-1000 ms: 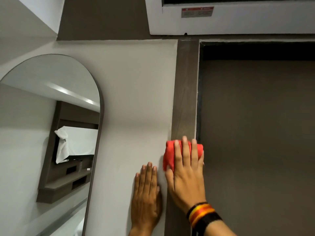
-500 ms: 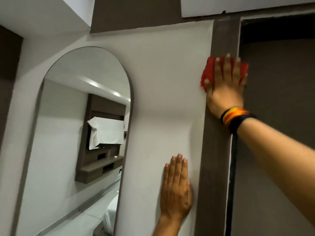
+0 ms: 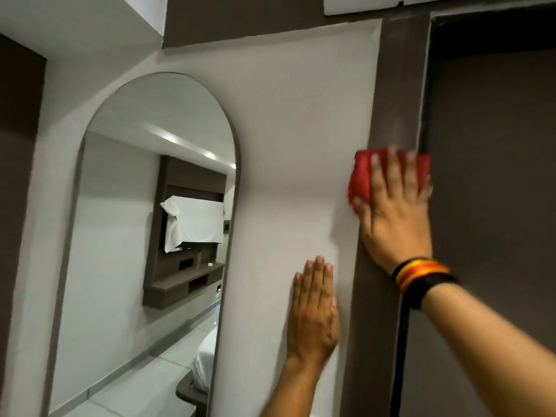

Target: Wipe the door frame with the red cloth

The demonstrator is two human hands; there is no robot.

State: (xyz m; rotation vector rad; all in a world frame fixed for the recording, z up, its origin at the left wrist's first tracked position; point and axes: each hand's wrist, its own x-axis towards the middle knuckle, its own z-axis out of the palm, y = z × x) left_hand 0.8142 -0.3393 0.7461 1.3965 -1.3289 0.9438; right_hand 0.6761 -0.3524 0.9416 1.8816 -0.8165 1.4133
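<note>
The dark brown door frame (image 3: 397, 85) runs vertically at the right, between the white wall and the dark door (image 3: 493, 176). My right hand (image 3: 394, 218) presses the red cloth (image 3: 362, 176) flat against the frame at mid height, fingers spread over the cloth; the hand is motion-blurred. A striped wristband sits on that wrist. My left hand (image 3: 314, 311) lies flat on the white wall (image 3: 301, 130) just left of the frame, lower down, fingers together and holding nothing.
A tall arched mirror (image 3: 150, 236) hangs on the wall at the left, reflecting a room with a wall unit and a white cloth. A white panel (image 3: 361, 4) sits above the frame's top.
My right hand rose with the cloth up the frame, then slid back down to mid height. My left hand stays flat on the wall. The camera view shifted.
</note>
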